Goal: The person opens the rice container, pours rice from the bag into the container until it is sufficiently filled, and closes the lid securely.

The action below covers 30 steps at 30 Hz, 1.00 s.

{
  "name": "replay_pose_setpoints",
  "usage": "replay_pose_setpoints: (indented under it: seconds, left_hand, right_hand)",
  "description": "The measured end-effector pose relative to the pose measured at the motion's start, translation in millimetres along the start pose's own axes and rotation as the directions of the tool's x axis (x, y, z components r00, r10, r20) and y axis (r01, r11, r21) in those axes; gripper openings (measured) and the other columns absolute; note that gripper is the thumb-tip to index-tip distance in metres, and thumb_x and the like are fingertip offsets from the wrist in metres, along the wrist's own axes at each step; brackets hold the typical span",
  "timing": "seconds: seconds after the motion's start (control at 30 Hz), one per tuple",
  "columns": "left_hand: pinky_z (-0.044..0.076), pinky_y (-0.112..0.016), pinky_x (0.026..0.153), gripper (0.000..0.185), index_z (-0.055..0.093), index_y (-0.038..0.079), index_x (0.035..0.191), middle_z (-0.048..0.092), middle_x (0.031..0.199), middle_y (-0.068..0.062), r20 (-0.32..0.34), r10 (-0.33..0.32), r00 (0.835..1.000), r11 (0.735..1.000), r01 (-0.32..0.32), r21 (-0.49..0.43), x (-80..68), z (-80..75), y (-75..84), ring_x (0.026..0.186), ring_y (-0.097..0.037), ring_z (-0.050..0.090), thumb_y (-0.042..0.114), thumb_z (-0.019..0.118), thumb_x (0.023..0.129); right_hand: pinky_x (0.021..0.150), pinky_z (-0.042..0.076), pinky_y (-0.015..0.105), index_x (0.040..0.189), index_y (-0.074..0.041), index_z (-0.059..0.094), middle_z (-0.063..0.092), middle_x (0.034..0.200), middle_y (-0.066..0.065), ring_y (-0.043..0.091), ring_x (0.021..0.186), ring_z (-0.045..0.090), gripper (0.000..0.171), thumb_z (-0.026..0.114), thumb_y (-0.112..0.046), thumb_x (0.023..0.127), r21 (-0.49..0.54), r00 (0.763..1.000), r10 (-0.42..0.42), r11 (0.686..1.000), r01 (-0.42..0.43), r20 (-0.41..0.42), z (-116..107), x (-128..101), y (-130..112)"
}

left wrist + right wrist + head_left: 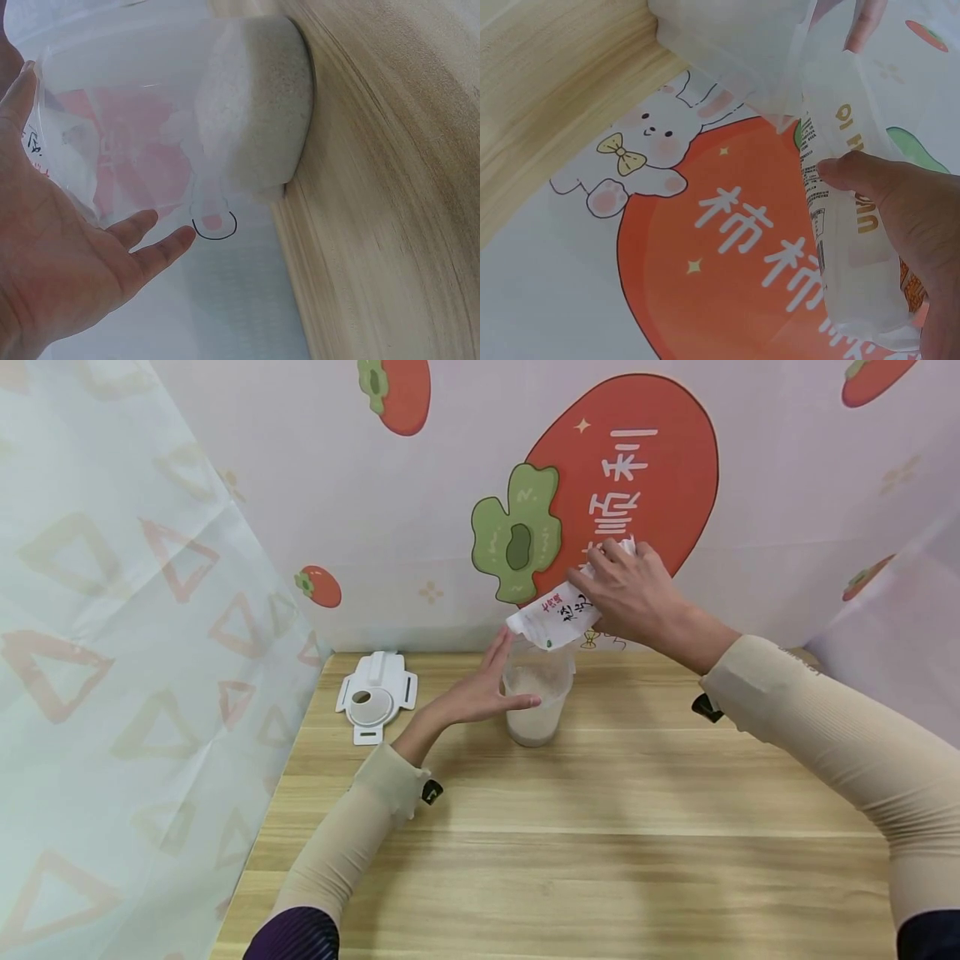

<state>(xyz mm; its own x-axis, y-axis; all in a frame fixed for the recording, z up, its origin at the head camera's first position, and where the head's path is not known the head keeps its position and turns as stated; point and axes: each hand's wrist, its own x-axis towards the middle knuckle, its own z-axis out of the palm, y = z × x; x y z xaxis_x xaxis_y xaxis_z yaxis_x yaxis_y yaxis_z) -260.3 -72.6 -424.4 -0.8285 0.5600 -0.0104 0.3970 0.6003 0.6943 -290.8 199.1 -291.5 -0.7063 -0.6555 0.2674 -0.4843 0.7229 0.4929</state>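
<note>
A clear plastic container stands upright on the table, its lower part filled with a pale grainy substance. My left hand is beside its upper part, fingers and thumb spread rather than curled. In the left wrist view that hand is near the container's rim; I cannot tell how firmly it touches. My right hand grips a white printed bag, tilted with its lower end over the container's mouth. In the right wrist view the thumb presses against the bag. Any flow from the bag is hidden.
A white plastic lid with side clips and a round opening lies on the table at the left. The wooden table meets a patterned backdrop with printed persimmons close behind the container. Another patterned sheet rises at the left.
</note>
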Motion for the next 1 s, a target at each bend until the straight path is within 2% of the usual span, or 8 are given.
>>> replay_pose_setpoints:
  seconds: [0.2,0.53,0.83,1.0]
  left_hand:
    - [0.038,-0.056,0.121,0.123,-0.017,0.029,0.169,-0.023,0.175,0.011,-0.002,0.003,1.0,1.0,-0.003,0.007,0.2,-0.7,0.0,0.161,-0.033,0.023,0.065,0.072,0.091]
    - [0.039,-0.054,0.121,0.122,-0.017,0.032,0.168,-0.026,0.173,0.019,-0.001,-0.015,1.0,1.0,0.015,0.01,0.1,1.0,-1.7,0.159,-0.032,0.027,0.067,0.071,0.091]
    - [0.041,-0.056,0.119,0.122,-0.018,0.034,0.167,-0.026,0.171,0.022,-0.003,-0.008,1.0,1.0,0.008,-0.001,-0.4,0.8,0.3,0.159,-0.031,0.027,0.067,0.071,0.091]
    - [0.038,-0.056,0.121,0.123,-0.017,0.031,0.168,-0.025,0.172,0.02,-0.01,-0.003,1.0,1.0,0.003,0.0,-0.7,0.4,0.8,0.161,-0.031,0.023,0.066,0.072,0.091]
  right_hand:
    - [0.084,0.058,0.064,0.134,-0.01,0.061,0.06,0.13,0.029,0.046,0.118,0.056,0.067,0.091,-0.03,0.077,0.002,1.0,0.001,1.0,-0.001,0.005,0.9,0.3,0.6]
    - [0.093,0.055,0.068,0.136,-0.011,0.06,0.06,0.132,0.029,0.047,0.122,0.055,0.074,0.094,-0.032,0.074,-0.007,1.0,-0.014,1.0,0.014,0.021,-0.5,1.4,0.9]
    - [0.088,0.056,0.066,0.135,-0.009,0.06,0.061,0.128,0.029,0.046,0.12,0.055,0.072,0.093,-0.032,0.075,0.008,1.0,0.002,1.0,-0.003,0.015,-0.7,1.1,0.4]
    - [0.082,0.058,0.064,0.133,-0.009,0.059,0.061,0.127,0.028,0.046,0.117,0.056,0.074,0.095,-0.034,0.074,0.061,0.998,0.036,0.997,-0.039,0.058,-0.2,-0.6,1.3]
